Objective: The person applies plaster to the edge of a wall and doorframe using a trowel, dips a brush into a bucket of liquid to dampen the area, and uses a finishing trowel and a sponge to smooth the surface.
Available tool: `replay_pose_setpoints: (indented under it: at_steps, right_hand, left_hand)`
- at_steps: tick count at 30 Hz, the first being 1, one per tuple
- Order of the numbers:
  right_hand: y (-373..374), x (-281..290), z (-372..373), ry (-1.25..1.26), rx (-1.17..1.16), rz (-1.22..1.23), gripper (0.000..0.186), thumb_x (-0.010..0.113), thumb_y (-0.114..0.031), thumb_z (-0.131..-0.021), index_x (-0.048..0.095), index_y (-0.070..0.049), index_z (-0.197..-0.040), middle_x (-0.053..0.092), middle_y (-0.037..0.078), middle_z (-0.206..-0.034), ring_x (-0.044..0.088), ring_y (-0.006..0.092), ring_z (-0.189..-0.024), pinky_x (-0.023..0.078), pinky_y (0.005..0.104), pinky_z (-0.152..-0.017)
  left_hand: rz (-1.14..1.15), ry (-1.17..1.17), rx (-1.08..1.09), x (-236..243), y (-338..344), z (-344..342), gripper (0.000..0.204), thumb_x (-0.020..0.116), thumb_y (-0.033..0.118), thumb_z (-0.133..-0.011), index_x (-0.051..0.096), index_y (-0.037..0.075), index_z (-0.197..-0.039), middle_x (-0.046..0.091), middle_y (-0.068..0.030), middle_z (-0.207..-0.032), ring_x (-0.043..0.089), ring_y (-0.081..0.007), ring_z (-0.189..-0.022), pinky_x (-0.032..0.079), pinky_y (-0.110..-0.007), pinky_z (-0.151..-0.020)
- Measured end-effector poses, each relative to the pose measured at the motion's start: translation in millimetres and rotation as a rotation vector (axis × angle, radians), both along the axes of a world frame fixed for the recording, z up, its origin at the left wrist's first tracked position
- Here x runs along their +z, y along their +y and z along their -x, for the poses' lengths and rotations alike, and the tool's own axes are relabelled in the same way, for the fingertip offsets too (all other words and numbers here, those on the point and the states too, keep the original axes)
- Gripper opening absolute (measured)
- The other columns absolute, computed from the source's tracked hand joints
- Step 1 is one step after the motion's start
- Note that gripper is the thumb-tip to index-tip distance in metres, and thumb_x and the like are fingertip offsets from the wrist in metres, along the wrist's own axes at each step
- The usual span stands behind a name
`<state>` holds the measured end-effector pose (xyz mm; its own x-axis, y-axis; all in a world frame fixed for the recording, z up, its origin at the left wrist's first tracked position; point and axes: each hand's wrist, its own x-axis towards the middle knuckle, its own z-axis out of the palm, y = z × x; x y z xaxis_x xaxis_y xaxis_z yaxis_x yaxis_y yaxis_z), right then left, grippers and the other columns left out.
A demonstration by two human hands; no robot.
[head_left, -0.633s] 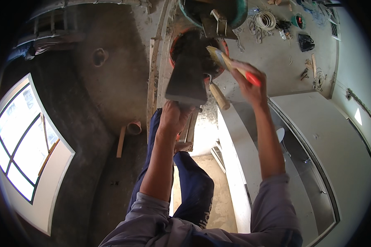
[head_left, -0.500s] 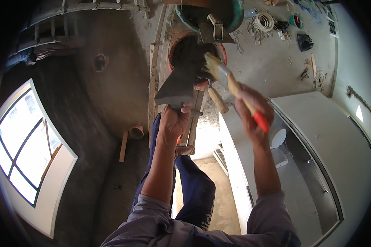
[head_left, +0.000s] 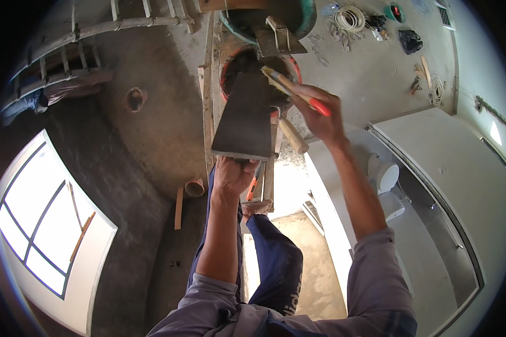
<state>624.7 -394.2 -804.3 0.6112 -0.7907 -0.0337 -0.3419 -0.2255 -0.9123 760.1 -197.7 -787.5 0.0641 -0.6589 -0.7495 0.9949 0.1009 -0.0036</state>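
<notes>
While the left hand (head_left: 234,176) grips a dark rectangular board (head_left: 244,121) at its near edge, the right hand (head_left: 327,124) clenches a red-tipped wooden brush (head_left: 288,86) beside the board's far right corner.

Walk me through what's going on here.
A person is working with both hands over a red-rimmed bucket. The left hand grips a dark flat board by its near edge. The right hand holds a brush, its bristles close to the board's far right corner; whether they touch is unclear. A wooden handle sticks out by the bucket's near side, and a green tub stands beyond.
</notes>
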Motion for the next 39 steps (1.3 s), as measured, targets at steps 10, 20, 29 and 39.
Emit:
replay_pose_setpoints:
  at_steps: [10,20,29,39]
  right_hand:
    - [14,76,6,0.015,0.419,0.237,0.022,0.071,-0.008,-0.082,0.071,-0.008,-0.104,0.072,0.011,-0.102,0.071,0.0224,-0.09,0.058,0.0325,-0.078]
    - [4,104,1,0.067,0.3,0.108,0.02,0.071,-0.002,-0.08,0.07,-0.003,-0.1,0.069,0.016,-0.106,0.069,0.0277,-0.097,0.056,0.0351,-0.083]
    - [-6,72,15,0.097,0.169,-0.009,0.017,0.067,-0.007,-0.086,0.068,0.002,-0.101,0.07,0.016,-0.103,0.068,0.0267,-0.096,0.057,0.0368,-0.082]
    - [-8,43,12,-0.114,-0.32,-0.821,0.021,0.066,-0.009,-0.087,0.063,0.008,-0.099,0.064,0.015,-0.094,0.068,0.0222,-0.086,0.062,0.0343,-0.075]
  left_hand:
    - [-0.193,-0.153,-0.123,-2,5,2,0.023,0.048,0.024,-0.102,0.057,0.008,-0.115,0.062,-0.0055,-0.103,0.062,-0.0152,-0.084,0.054,-0.025,-0.06]
    - [-0.13,-0.234,-0.179,-2,10,4,0.028,0.044,0.022,-0.102,0.058,0.005,-0.119,0.064,-0.0075,-0.106,0.063,-0.0155,-0.091,0.052,-0.028,-0.067]
    - [-0.274,-0.857,-0.549,13,-16,2,0.045,0.047,0.026,-0.099,0.047,0.003,-0.138,0.064,-0.009,-0.109,0.061,-0.0137,-0.096,0.051,-0.028,-0.078]
    - [-0.48,-1.517,-0.778,8,-5,7,0.054,0.056,0.021,-0.093,0.041,-0.007,-0.137,0.058,-0.0265,-0.12,0.059,-0.0346,-0.109,0.046,-0.039,-0.094]
